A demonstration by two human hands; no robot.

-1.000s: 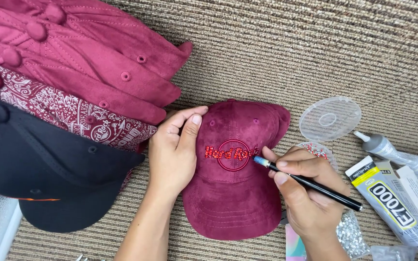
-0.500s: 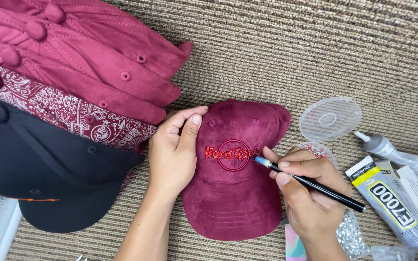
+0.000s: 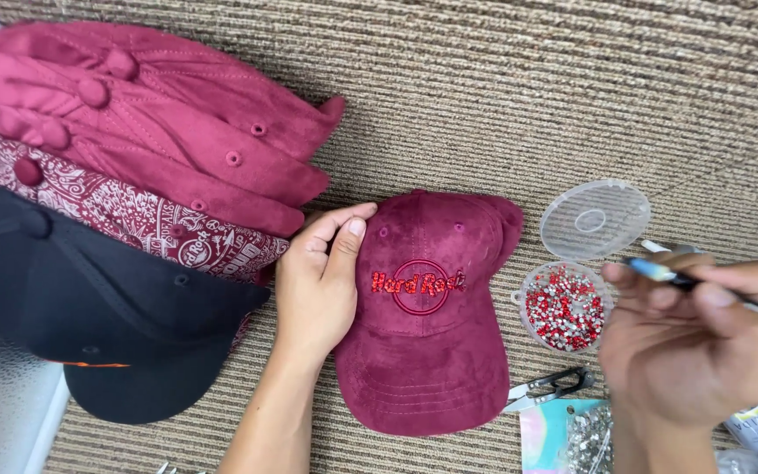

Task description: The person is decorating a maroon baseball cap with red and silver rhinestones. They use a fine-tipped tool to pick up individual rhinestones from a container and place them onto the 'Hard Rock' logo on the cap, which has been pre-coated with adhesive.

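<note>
While left hand [image 3: 313, 290] pins cap [image 3: 427, 351], snips [image 3: 550, 389] lie beside.

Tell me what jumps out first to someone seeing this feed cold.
The maroon cap lying flat in the middle, its front emblem covered in red sparkles, with the left hand pressed on its edge. To its right the right hand holds a pen-like tool above an open round tub of red and silver stones. A pile of red, patterned and black caps fills the left side.
</note>
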